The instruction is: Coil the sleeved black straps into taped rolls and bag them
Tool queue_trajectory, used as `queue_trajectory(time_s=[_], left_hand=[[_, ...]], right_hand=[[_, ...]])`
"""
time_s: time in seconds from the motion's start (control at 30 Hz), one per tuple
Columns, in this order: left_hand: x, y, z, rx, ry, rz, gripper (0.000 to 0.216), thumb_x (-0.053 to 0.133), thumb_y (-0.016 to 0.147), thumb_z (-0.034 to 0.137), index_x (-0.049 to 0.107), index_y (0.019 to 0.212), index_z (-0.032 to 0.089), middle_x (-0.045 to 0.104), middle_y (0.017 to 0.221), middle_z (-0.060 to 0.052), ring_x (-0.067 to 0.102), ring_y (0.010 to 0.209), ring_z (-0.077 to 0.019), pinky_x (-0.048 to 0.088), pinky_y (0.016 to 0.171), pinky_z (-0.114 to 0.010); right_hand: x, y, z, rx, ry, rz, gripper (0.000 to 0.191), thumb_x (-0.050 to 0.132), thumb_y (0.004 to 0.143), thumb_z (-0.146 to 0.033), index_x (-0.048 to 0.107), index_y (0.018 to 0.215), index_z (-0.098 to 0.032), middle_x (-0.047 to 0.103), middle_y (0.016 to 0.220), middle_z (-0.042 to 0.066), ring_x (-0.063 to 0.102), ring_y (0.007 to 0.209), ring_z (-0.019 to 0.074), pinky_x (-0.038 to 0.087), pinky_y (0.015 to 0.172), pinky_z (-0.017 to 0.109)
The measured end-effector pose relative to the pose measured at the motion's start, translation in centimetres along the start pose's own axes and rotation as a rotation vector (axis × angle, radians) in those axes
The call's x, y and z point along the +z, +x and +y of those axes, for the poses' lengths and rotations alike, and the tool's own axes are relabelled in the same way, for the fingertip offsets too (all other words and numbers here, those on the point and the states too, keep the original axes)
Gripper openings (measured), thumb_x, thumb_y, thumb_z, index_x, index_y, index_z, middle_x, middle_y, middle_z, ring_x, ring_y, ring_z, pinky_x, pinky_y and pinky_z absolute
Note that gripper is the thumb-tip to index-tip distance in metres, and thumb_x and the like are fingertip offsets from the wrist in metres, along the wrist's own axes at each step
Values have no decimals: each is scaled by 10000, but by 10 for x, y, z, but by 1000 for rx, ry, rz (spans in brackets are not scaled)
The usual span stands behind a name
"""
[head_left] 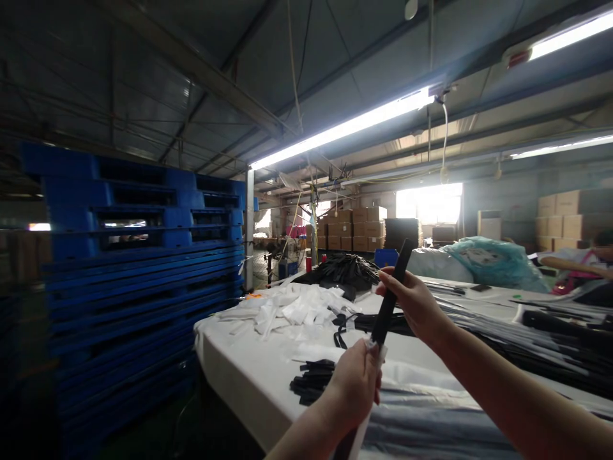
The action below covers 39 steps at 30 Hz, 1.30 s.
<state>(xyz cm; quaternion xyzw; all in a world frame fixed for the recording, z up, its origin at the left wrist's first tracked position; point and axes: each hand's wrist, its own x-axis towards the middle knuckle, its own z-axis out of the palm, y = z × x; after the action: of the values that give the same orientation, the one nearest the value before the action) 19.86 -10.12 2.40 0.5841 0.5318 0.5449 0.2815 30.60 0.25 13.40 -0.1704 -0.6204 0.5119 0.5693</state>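
Note:
A flat black strip [384, 316] stands tilted in front of me, its free end pointing up and away. My left hand [353, 378] is closed round its lower part, where a thin clear plastic sleeve [382, 354] wraps the strip. Higher up, my right hand [414, 299] pinches the strip between thumb and fingers, near its upper end. Below my left hand the strip runs on out of the picture. Beside my left hand, a bundle of black strip ends [313, 378] lies on the white-covered table [239, 358].
Crumpled white plastic sleeves [297, 306] and a heap of black strips [347, 271] lie farther back. Long sleeved strips [522, 335] cover the right side. Stacked blue pallets [143, 268] stand left of the table. At the far right is another person's arm [577, 265].

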Motion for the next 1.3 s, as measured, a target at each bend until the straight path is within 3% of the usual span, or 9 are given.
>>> queue_trajectory(time_s=[0.13, 0.3, 0.4, 0.5, 0.6, 0.77, 0.97, 1.13, 1.3], left_hand=[[1, -1, 6, 18, 47, -2, 595, 267, 874, 765, 453, 807, 204, 463, 555, 49, 418, 397, -90, 324, 372, -216], [4, -4, 15, 28, 51, 20, 564, 283, 890, 739, 449, 797, 207, 468, 563, 47, 416, 405, -92, 345, 391, -224], [6, -3, 13, 15, 61, 6, 568, 277, 891, 739, 453, 793, 208, 473, 566, 44, 417, 400, -93, 332, 381, -221], [7, -2, 9, 4, 58, -19, 577, 279, 882, 753, 453, 796, 210, 475, 568, 43, 417, 397, -92, 332, 372, -216], [8, -1, 7, -1, 42, -33, 575, 290, 877, 758, 453, 802, 211, 468, 565, 46, 403, 395, -90, 326, 365, -213], [10, -2, 13, 14, 39, -41, 548, 303, 893, 731, 445, 796, 210, 466, 561, 48, 401, 399, -85, 328, 365, -203], [9, -2, 16, 37, 61, -41, 530, 287, 916, 693, 447, 779, 207, 461, 544, 49, 398, 390, -82, 323, 365, -201], [11, -3, 14, 9, 7, -53, 529, 309, 906, 702, 456, 811, 203, 459, 555, 58, 391, 381, -76, 316, 358, -194], [9, -6, 17, 12, -16, -82, 513, 327, 922, 670, 485, 824, 191, 455, 522, 67, 386, 371, -75, 299, 365, -195]], right_hand=[[-1, -5, -1, 43, 16, -42, 432, 738, 673, -460, 621, 951, -150, 650, 574, 6, 581, 599, 173, 419, 631, 316], [-3, -4, -10, 93, 49, -72, 410, 681, 719, -460, 578, 978, -159, 720, 672, 57, 678, 706, 223, 486, 692, 337], [-10, 5, -18, -7, 36, 6, 610, 719, 719, -521, 513, 1175, -173, 743, 796, 53, 695, 684, 215, 516, 691, 344], [-19, 14, -22, -164, -32, 59, 892, 757, 702, -538, 336, 1426, -233, 734, 945, 47, 659, 568, 168, 525, 610, 330], [-28, 17, -22, -253, -130, 80, 942, 737, 731, -555, 265, 1496, -276, 726, 1002, 57, 640, 517, 155, 526, 553, 323], [-35, 15, -15, -215, -202, 42, 664, 624, 801, -636, 522, 1253, -160, 738, 824, 64, 641, 512, 172, 504, 535, 311], [-32, 9, -12, -247, -187, -19, 462, 665, 789, -600, 619, 981, -183, 724, 791, 51, 645, 562, 173, 497, 564, 304], [-32, 3, -7, -217, -140, -56, 435, 657, 796, -607, 631, 905, -187, 717, 722, 39, 640, 568, 173, 504, 577, 308], [-32, 0, -4, -75, -43, -72, 473, 709, 721, -627, 635, 870, -184, 708, 689, 36, 644, 572, 181, 500, 581, 311]])
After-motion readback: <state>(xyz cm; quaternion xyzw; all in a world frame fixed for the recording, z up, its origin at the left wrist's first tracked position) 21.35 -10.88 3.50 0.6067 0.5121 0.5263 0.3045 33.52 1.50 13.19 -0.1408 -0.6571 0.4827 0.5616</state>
